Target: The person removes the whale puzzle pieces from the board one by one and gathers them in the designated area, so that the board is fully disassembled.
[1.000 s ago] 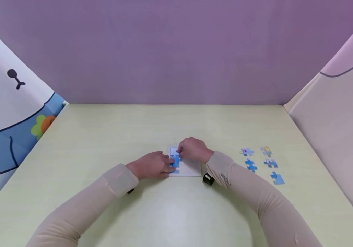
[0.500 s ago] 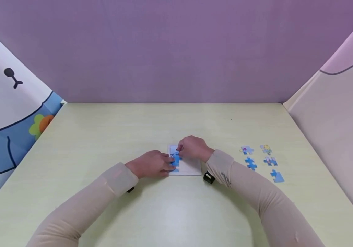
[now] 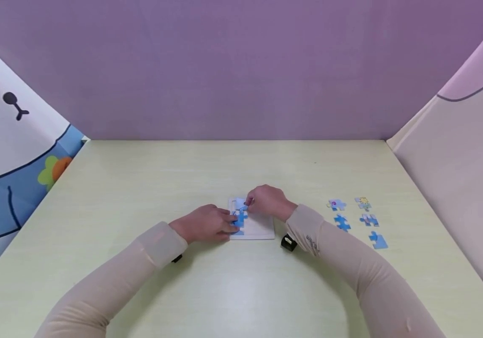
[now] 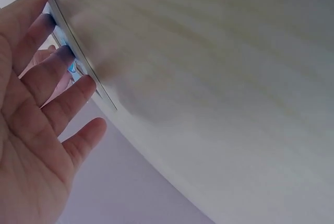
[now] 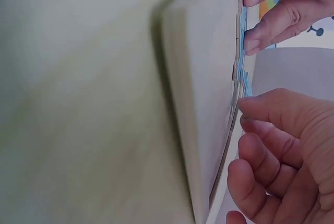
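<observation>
A pale puzzle board (image 3: pixel 262 231) lies on the table in front of me in the head view, with blue jigsaw pieces (image 3: pixel 240 219) along its left side. My left hand (image 3: pixel 205 224) reaches in from the left, its extended fingertips resting on those pieces. At the board's upper part, my right hand (image 3: pixel 268 201) pinches a blue jigsaw piece (image 5: pixel 247 83) between thumb and forefinger. That piece looks tilted up from the board in the right wrist view. My right fingers cover part of it. In the left wrist view, the left hand (image 4: pixel 39 93) spans the board's edge.
Several loose jigsaw pieces (image 3: pixel 342 222) lie spread on the table to the right of the board. A small black box (image 3: pixel 288 242) sits by my right wrist. A purple wall (image 3: pixel 241 70) closes off the table's far edge.
My right hand has shifted slightly to the right, still pinching the jigsaw piece. The left hand keeps its place on the board. The head view has moved a little.
</observation>
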{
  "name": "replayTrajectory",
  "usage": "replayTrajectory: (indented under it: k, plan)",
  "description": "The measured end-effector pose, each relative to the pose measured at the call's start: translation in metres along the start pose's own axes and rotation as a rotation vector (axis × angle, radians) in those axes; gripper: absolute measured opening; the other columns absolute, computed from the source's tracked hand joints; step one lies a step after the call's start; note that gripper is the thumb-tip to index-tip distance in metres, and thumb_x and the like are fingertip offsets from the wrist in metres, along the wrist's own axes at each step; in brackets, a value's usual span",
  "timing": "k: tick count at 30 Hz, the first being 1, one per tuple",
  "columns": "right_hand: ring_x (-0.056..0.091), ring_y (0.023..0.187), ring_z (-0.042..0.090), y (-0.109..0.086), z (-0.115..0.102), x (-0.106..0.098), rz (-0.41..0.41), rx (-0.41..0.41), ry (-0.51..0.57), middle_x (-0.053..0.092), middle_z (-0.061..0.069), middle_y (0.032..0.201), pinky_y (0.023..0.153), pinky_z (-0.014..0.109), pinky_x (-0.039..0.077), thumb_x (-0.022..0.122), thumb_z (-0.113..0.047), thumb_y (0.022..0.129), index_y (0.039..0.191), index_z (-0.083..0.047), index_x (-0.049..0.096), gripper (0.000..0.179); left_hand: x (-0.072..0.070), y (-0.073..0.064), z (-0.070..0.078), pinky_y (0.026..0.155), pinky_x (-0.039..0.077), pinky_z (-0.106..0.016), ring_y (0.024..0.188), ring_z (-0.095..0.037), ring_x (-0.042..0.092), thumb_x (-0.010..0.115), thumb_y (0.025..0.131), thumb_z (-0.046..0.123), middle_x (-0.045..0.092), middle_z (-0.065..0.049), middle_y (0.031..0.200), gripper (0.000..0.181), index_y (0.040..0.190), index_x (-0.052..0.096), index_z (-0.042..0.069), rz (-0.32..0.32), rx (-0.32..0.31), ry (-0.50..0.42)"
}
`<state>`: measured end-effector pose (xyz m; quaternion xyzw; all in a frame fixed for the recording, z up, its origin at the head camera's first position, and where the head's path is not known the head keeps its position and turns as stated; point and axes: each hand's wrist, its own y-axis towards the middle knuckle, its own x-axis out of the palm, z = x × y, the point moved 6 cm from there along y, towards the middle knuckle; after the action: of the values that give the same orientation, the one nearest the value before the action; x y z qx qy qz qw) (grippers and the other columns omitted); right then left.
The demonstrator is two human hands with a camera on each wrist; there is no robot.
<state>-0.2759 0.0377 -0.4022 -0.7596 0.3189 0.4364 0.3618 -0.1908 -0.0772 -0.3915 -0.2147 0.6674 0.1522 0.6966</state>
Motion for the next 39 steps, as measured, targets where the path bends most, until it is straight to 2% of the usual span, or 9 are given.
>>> replayTrajectory:
  k: [14, 20, 32, 39]
  plan:
    - [0.06, 0.089, 0.014, -0.009, 0.014, -0.006, -0.01, 0.03, -0.012, 0.07, -0.002, 0.102, 0.078, 0.035, 0.048, 0.068, -0.019, 0.087, 0.102, -0.016, 0.074, 0.017, 0.001, 0.0, -0.004, 0.088, 0.051, -0.039, 0.118, -0.026, 0.058, 0.068, 0.09, 0.026, 0.061, -0.007, 0.128, 0.034, 0.123, 0.068, 0.017, -0.056, -0.053, -0.013]
    - [0.06, 0.092, 0.015, -0.015, 0.023, -0.01, -0.003, 0.039, 0.009, 0.07, -0.001, 0.105, 0.081, 0.036, 0.048, 0.068, -0.019, 0.087, 0.102, -0.016, 0.074, 0.016, 0.001, -0.001, -0.004, 0.085, 0.051, -0.037, 0.118, -0.025, 0.058, 0.067, 0.09, 0.027, 0.061, -0.007, 0.128, 0.034, 0.123, 0.068, 0.017, -0.051, -0.051, 0.003]
    - [0.06, 0.083, 0.015, -0.031, 0.041, -0.017, 0.032, -0.005, 0.032, 0.071, 0.001, 0.1, 0.068, 0.031, 0.048, 0.066, -0.018, 0.087, 0.099, -0.012, 0.075, 0.017, 0.001, 0.0, -0.004, 0.082, 0.051, -0.035, 0.118, -0.025, 0.057, 0.068, 0.09, 0.027, 0.061, -0.008, 0.128, 0.035, 0.123, 0.068, 0.016, -0.063, -0.06, -0.012]
    - [0.062, 0.086, 0.015, -0.036, 0.053, -0.019, 0.056, -0.026, 0.068, 0.071, 0.0, 0.097, 0.067, 0.031, 0.049, 0.064, -0.016, 0.086, 0.098, -0.012, 0.075, 0.017, 0.004, -0.001, -0.007, 0.082, 0.051, -0.034, 0.118, -0.024, 0.058, 0.07, 0.089, 0.027, 0.062, -0.007, 0.127, 0.034, 0.121, 0.069, 0.017, -0.08, -0.093, -0.02]
